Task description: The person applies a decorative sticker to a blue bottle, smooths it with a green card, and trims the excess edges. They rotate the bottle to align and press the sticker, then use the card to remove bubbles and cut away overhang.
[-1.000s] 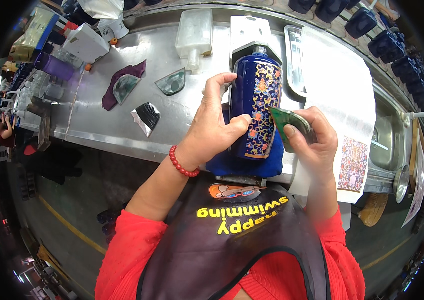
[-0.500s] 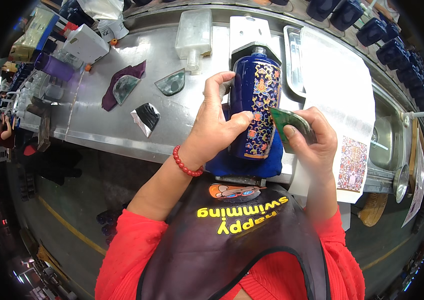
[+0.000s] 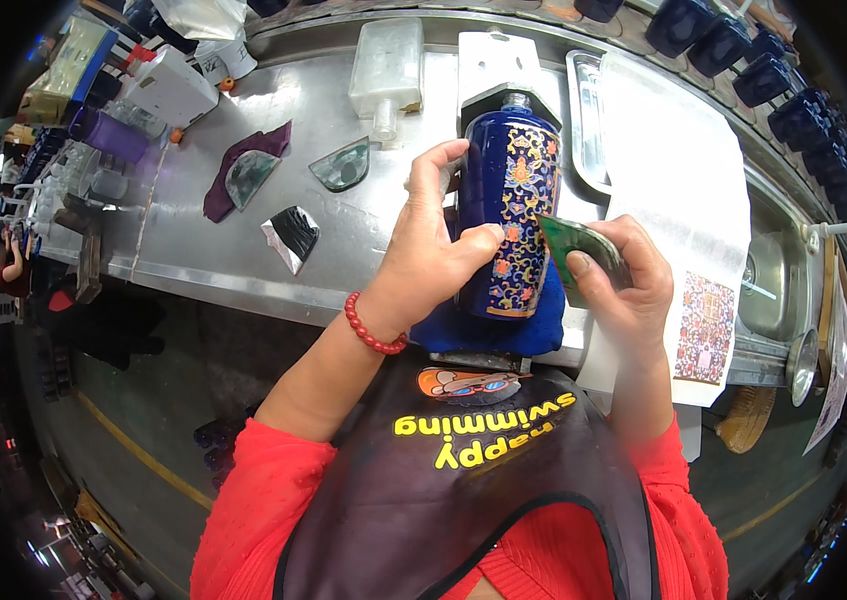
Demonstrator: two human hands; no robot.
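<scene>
Left hand (image 3: pixel 426 245) half open, cupped on the blue bottle (image 3: pixel 484 185), thumb on its front. Right hand (image 3: pixel 639 280) pinches a green scraper (image 3: pixel 574 245), tip at bottle's right edge; contact unclear. Floral panel (image 3: pixel 524 205) already on, looks flat by left thumb; blue nearer left fingers bare. Patterned print (image 3: pixel 704 330) right of right hand, on white paper (image 3: pixel 679 160).

One flowered bottle (image 3: pixel 522 195), three scrapers (image 3: pixel 574 240)
</scene>
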